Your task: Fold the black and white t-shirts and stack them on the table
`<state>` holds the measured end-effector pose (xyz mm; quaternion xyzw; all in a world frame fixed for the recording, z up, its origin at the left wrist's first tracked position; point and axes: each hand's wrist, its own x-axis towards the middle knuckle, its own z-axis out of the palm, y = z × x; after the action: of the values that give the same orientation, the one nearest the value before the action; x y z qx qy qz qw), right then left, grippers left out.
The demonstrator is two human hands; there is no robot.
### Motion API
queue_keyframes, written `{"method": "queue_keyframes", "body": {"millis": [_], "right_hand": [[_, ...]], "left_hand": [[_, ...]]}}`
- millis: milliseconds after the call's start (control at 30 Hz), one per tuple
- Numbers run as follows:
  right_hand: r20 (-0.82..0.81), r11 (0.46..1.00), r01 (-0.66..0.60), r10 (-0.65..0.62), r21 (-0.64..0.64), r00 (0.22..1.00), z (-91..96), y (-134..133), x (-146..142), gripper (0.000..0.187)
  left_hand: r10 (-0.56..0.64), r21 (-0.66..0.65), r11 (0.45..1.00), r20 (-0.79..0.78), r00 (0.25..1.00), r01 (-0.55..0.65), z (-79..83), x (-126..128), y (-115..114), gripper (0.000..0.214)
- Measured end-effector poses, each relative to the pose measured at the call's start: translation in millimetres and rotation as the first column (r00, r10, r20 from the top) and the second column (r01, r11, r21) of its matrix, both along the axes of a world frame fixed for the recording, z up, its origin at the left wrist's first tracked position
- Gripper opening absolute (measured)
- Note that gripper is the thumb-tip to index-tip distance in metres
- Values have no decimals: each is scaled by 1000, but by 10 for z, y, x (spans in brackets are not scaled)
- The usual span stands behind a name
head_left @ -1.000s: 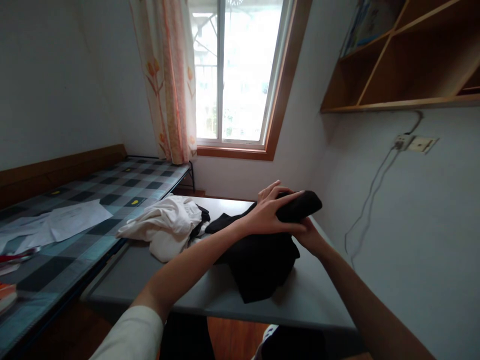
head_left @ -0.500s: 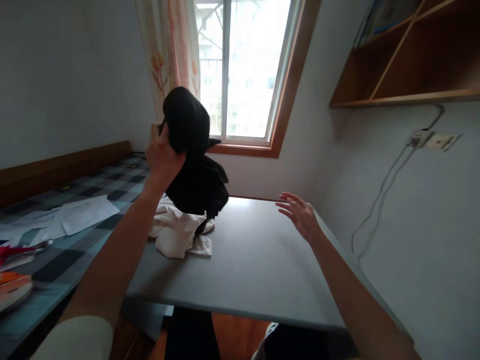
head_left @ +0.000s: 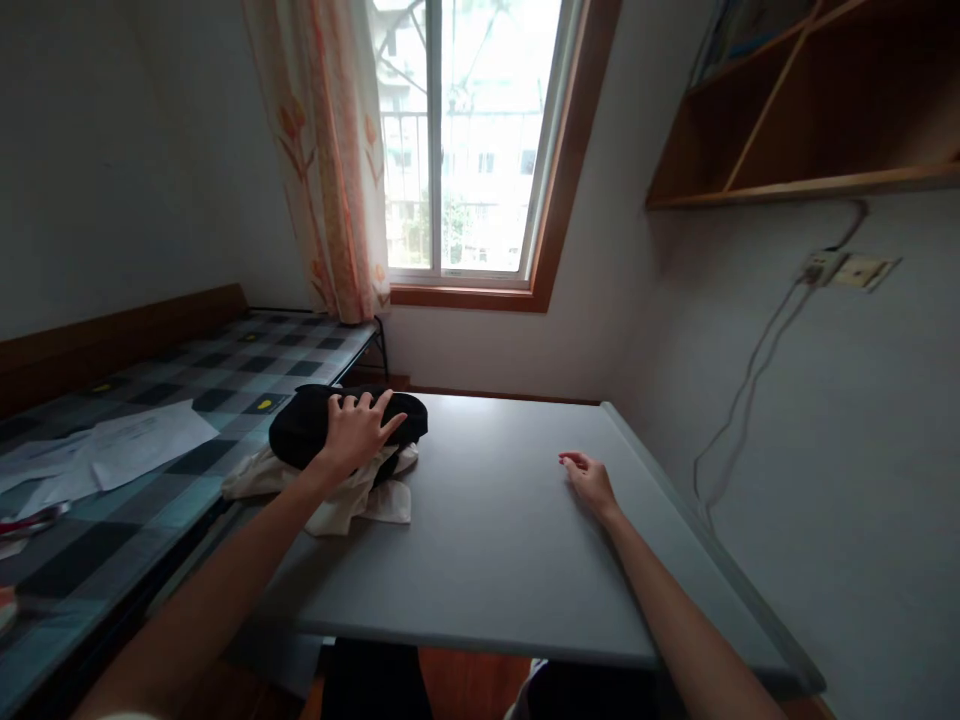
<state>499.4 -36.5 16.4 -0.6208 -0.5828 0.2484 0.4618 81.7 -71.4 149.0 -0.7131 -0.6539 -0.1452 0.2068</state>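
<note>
My left hand lies on top of a folded black garment, its fingers spread flat over the cloth. The black garment rests on a crumpled white garment at the left side of the grey table. My right hand rests on the table's right part, fingers loosely curled down to the surface, with nothing in it.
A bed with a checked blue and grey cover and sheets of paper runs along the left. A window with a flowered curtain is behind the table. A wooden shelf, a wall socket and a hanging cable are on the right wall.
My left hand carried the black garment from the table's right side up and over to the left, and set it down on the white garment. My right hand let go and dropped to the table.
</note>
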Motion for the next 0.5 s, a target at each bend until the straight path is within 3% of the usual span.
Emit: {"method": "queue_keyframes", "body": {"millis": [100,167,233,300,400,500], "right_hand": [[198,993,63,-81,95,977,-79,-17,73,33],[336,984,68,-120,163,934,-105,-41,86,33],[461,972,64,-164,225,872,-115,-68,73,33],[564,967,68,-198,244,802,-118,-95,43,35],[686,981,73,-177,179,706,-123,-130,-10,40],[754,995,66,-103,79,649,-123,-150,-52,51]], "left_hand": [[-108,167,981,56,993,97,98,282,-37,48],[-289,155,949,78,954,275,-10,543,-35,40],[-450,69,893,133,883,445,-244,817,0,36],[-524,-36,841,191,830,539,-539,1049,57,35],[-506,-124,832,227,832,540,-941,1234,143,40],[-445,-154,861,236,864,485,-1189,1233,185,50]]}}
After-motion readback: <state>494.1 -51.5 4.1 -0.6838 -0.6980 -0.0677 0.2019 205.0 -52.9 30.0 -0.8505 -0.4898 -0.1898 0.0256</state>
